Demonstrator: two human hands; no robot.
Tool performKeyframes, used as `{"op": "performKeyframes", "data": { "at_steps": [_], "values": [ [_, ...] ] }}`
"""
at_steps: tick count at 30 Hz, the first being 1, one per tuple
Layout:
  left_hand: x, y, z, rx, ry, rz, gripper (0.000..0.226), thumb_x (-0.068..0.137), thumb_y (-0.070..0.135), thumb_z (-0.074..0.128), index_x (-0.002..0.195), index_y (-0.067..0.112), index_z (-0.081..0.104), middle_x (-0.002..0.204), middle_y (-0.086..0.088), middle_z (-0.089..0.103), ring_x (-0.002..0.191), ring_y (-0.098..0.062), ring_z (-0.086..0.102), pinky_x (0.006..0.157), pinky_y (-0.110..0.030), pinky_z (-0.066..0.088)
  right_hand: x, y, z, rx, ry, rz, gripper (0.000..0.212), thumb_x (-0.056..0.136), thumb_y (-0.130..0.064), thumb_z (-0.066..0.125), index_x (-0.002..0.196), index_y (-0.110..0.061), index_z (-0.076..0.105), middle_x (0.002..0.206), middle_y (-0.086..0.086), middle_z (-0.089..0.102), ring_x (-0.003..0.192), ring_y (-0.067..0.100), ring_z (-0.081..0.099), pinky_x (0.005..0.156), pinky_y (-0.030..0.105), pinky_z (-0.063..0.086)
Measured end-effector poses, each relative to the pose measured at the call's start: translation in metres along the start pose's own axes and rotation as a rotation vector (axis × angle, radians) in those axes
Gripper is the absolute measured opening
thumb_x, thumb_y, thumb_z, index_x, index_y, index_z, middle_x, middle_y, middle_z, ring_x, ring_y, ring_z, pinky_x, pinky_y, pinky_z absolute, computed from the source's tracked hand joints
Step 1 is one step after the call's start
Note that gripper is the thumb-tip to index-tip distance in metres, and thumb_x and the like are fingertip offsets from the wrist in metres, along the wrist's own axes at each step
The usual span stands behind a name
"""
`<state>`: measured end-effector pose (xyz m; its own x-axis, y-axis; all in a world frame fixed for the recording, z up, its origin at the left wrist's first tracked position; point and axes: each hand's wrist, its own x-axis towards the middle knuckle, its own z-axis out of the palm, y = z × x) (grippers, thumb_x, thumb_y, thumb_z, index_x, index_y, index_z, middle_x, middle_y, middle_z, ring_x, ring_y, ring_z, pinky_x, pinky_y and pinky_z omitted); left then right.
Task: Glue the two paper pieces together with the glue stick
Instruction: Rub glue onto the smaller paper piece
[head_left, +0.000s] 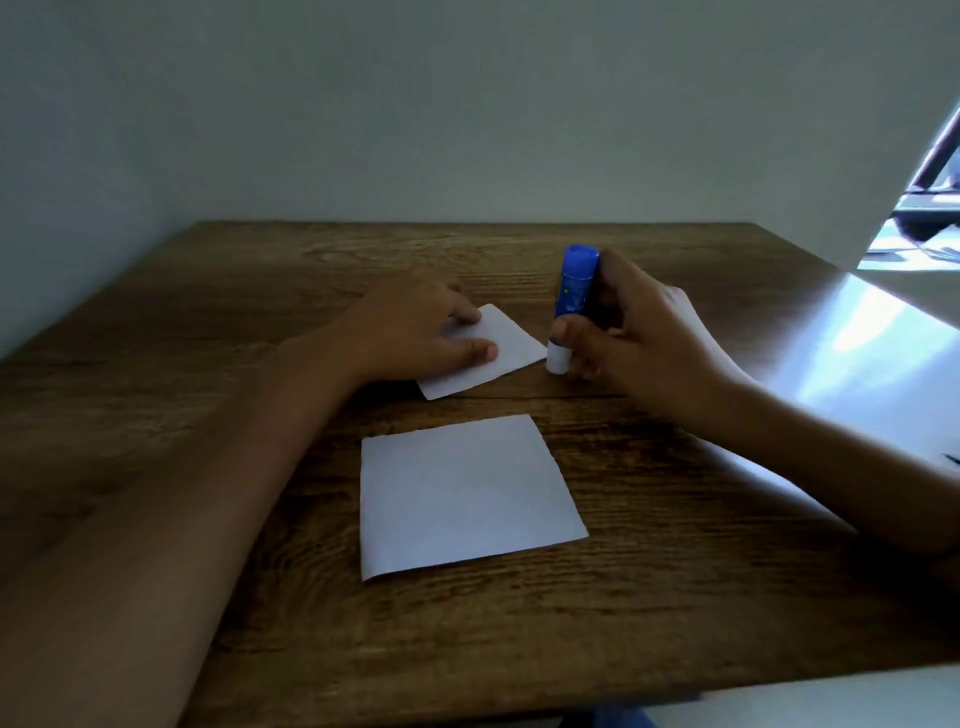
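Head view shows the left hand (421, 322) flat, pinning the small, flimsy paper piece (485, 353) to the counter (675, 597), the right hand (639, 332) gripping the rigid glue stick (571, 296) mid-barrel, and the larger paper piece (467, 493) lying nearer, likely needing edge support.

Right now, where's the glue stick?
In the head view the glue stick is right of centre, upright in the right hand, its white end down at the right corner of the small paper that the left hand pins.

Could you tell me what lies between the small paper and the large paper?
Only a bare strip of table separates the small paper from the large paper in the head view.
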<state>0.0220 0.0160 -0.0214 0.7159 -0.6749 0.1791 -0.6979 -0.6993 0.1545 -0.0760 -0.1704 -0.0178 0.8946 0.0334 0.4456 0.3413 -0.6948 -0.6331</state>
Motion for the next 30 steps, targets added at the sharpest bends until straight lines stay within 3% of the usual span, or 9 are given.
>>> {"op": "performKeyframes", "data": {
  "at_steps": [3, 6, 9, 12, 14, 16, 19, 23, 30],
  "values": [
    [0.0, 0.002, 0.0, 0.102, 0.052, -0.046, 0.049, 0.084, 0.049, 0.044, 0.115, 0.013, 0.057, 0.119, -0.009, 0.057, 0.101, -0.021, 0.05, 0.082, -0.035, 0.039, 0.006, 0.0, 0.003, 0.032, 0.076, 0.013, 0.021, 0.084, -0.025, 0.062, 0.1, -0.017, 0.05, 0.086, 0.004, 0.066, 0.069, 0.017, 0.065, 0.065, 0.029, 0.055],
    [-0.004, 0.004, -0.008, -0.081, 0.103, 0.073, 0.03, 0.086, 0.024, 0.05, 0.116, 0.026, 0.056, 0.128, -0.002, 0.051, 0.117, -0.02, 0.041, 0.091, -0.035, 0.032, 0.018, 0.001, 0.008, 0.099, 0.155, 0.051, 0.021, 0.085, -0.02, 0.061, 0.1, -0.013, 0.049, 0.088, 0.007, 0.065, 0.061, 0.01, 0.064, 0.051, 0.017, 0.05],
    [-0.007, 0.003, -0.014, -0.151, -0.047, 0.098, 0.041, 0.079, 0.01, 0.052, 0.112, 0.035, 0.058, 0.136, 0.003, 0.046, 0.125, -0.018, 0.035, 0.093, -0.031, 0.027, 0.033, 0.003, 0.011, 0.184, 0.203, 0.114, 0.019, 0.086, -0.018, 0.06, 0.099, -0.012, 0.048, 0.093, 0.011, 0.064, 0.063, 0.012, 0.065, 0.05, 0.019, 0.052],
    [-0.005, 0.004, -0.011, -0.066, -0.128, 0.018, 0.038, 0.083, 0.038, 0.053, 0.121, 0.038, 0.049, 0.143, -0.002, 0.037, 0.127, -0.021, 0.033, 0.094, -0.034, 0.025, 0.043, 0.005, 0.014, 0.191, 0.191, 0.147, 0.019, 0.086, -0.017, 0.059, 0.1, -0.013, 0.047, 0.096, 0.013, 0.063, 0.067, 0.02, 0.065, 0.055, 0.026, 0.056],
    [-0.004, 0.006, -0.007, 0.04, -0.142, -0.007, 0.057, 0.076, 0.064, 0.04, 0.126, 0.036, 0.043, 0.139, -0.006, 0.039, 0.117, -0.02, 0.037, 0.095, -0.039, 0.029, 0.048, 0.007, 0.018, 0.144, 0.17, 0.145, 0.019, 0.087, -0.017, 0.059, 0.1, -0.013, 0.046, 0.097, 0.014, 0.063, 0.073, 0.024, 0.065, 0.062, 0.032, 0.057],
    [-0.004, 0.008, -0.006, 0.081, -0.125, -0.013, 0.076, 0.064, 0.075, 0.03, 0.126, 0.034, 0.043, 0.131, -0.006, 0.043, 0.104, -0.015, 0.036, 0.092, -0.042, 0.032, 0.051, 0.007, 0.021, 0.119, 0.161, 0.141, 0.02, 0.086, -0.018, 0.059, 0.101, -0.012, 0.046, 0.097, 0.013, 0.063, 0.073, 0.025, 0.065, 0.061, 0.032, 0.057],
    [-0.004, 0.009, -0.008, 0.018, -0.077, 0.004, 0.068, 0.07, 0.074, 0.04, 0.124, 0.034, 0.045, 0.133, -0.004, 0.042, 0.114, -0.019, 0.035, 0.092, -0.042, 0.031, 0.054, 0.007, 0.024, 0.082, 0.157, 0.123, 0.021, 0.087, -0.018, 0.059, 0.102, -0.012, 0.046, 0.096, 0.011, 0.063, 0.073, 0.024, 0.065, 0.063, 0.033, 0.057],
    [-0.004, 0.009, -0.01, 0.012, -0.152, 0.041, 0.055, 0.074, 0.052, 0.046, 0.127, 0.035, 0.043, 0.139, 0.0, 0.037, 0.125, -0.02, 0.027, 0.102, -0.047, 0.026, 0.055, 0.01, 0.024, 0.055, 0.157, 0.123, 0.022, 0.087, -0.019, 0.059, 0.102, -0.015, 0.044, 0.096, 0.011, 0.062, 0.074, 0.024, 0.065, 0.066, 0.037, 0.057],
    [-0.001, 0.013, -0.005, 0.026, -0.129, 0.024, 0.06, 0.075, 0.062, 0.045, 0.126, 0.032, 0.044, 0.13, -0.003, 0.043, 0.116, -0.019, 0.033, 0.094, -0.04, 0.029, 0.061, 0.009, 0.024, 0.044, 0.149, 0.107, 0.02, 0.087, -0.021, 0.059, 0.099, -0.017, 0.043, 0.09, 0.006, 0.061, 0.076, 0.022, 0.065, 0.071, 0.041, 0.057]
  ]
}}
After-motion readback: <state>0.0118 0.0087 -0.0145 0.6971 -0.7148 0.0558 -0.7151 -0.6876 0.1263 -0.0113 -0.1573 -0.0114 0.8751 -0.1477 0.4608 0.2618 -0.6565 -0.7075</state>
